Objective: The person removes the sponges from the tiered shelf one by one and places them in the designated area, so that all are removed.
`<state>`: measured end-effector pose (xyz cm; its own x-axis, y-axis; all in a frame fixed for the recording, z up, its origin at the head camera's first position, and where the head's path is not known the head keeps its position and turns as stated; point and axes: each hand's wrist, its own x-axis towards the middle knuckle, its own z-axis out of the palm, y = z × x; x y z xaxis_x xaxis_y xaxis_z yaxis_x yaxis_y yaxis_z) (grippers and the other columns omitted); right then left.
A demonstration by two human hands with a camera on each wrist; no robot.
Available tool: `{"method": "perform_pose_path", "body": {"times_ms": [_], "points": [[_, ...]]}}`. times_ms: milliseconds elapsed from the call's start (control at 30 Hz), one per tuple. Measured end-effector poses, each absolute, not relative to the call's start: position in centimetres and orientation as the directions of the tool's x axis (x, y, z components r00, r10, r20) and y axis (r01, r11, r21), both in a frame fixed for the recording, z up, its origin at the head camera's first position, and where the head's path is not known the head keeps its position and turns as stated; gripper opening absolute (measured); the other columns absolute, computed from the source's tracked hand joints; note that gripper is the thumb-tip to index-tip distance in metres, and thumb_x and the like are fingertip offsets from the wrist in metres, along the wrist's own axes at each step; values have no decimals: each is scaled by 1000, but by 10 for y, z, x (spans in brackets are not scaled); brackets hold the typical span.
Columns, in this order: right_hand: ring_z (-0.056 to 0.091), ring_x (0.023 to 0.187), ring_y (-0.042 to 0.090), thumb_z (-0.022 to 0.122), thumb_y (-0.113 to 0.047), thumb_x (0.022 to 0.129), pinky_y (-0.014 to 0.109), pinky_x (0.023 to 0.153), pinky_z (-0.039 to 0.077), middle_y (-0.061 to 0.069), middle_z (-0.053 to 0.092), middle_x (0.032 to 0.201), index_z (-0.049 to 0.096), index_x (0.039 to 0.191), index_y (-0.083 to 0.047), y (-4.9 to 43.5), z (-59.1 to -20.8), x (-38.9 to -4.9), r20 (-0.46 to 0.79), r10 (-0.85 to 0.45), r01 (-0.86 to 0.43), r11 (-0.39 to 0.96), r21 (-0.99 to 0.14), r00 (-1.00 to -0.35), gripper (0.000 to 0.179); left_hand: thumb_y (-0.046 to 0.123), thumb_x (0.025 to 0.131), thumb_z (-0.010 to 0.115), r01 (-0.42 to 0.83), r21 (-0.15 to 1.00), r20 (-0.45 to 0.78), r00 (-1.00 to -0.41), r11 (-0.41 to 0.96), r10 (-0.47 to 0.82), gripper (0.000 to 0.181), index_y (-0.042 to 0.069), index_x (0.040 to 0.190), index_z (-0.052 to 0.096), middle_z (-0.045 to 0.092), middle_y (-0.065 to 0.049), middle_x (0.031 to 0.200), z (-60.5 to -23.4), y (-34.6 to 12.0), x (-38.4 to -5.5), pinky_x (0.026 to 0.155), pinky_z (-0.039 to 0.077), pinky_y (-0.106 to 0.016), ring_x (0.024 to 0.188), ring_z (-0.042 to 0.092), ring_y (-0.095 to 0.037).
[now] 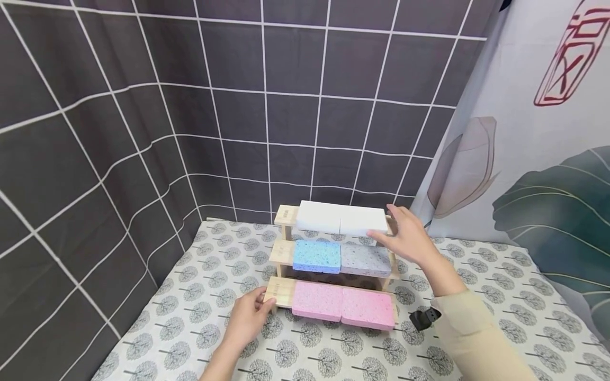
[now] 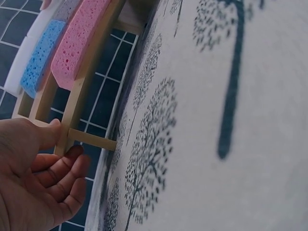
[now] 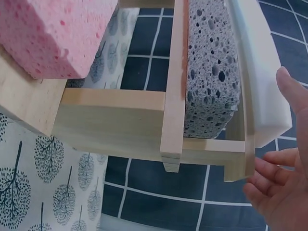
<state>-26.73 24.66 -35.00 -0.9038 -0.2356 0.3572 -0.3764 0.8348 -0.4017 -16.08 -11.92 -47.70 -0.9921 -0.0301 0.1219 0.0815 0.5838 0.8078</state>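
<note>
A three-tier wooden rack (image 1: 283,252) stands on the cloth. My left hand (image 1: 249,316) pinches the left end of its lowest shelf between thumb and fingers, as the left wrist view also shows. Two white sponge blocks (image 1: 318,216) lie side by side on the top shelf. On the middle shelf, a blue sponge (image 1: 316,256) sits left of a grey sponge (image 3: 211,67). The bottom shelf carries two pink sponges (image 1: 368,307). At the top shelf's right end, my right hand (image 1: 407,235) has thumb and fingers spread around the corner of the right white block, fingertips close to the shelf end.
A tree-print cloth (image 1: 209,296) covers the table. Behind and to the left hangs a dark grid-patterned curtain (image 1: 295,121). A pale curtain with leaf prints (image 1: 476,159) hangs at the right. Beside the right sleeve shows a small black device (image 1: 424,318).
</note>
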Motion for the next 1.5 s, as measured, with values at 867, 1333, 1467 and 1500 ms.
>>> {"method": "perform_pose_path", "body": {"times_ms": [867,1333,1467,1500], "points": [[48,124,50,80,-47,84,66,98,43,36,49,137,40,145,14,253,-352,-276,377,-226,-386,817,-429,-898,95,13,94,71,88,818,116,-993,568,-12,46,-12,130,58,65,-3,83,-480,-121,-163,60,54,-22,71,61,-11],[47,124,56,80,-46,85,70,98,41,38,47,139,43,144,12,269,-349,-265,392,-195,-366,825,-430,-899,90,12,96,67,82,830,108,-994,552,-15,44,-12,131,57,64,-4,81,-479,-120,-161,59,54,-22,71,61,-14],[45,126,56,79,-48,85,72,100,38,38,45,142,41,145,12,273,-350,-263,379,-183,-353,822,-448,-907,93,12,96,68,67,838,97,-995,542,-26,44,-12,132,58,65,-5,82,-478,-119,-161,58,54,-23,69,61,-15],[44,127,56,79,-48,85,72,101,38,38,44,142,40,145,12,274,-349,-262,379,-182,-353,820,-451,-907,94,13,96,68,59,838,91,-995,542,-33,45,-11,132,58,65,-5,83,-478,-119,-161,57,53,-23,69,61,-15]]}}
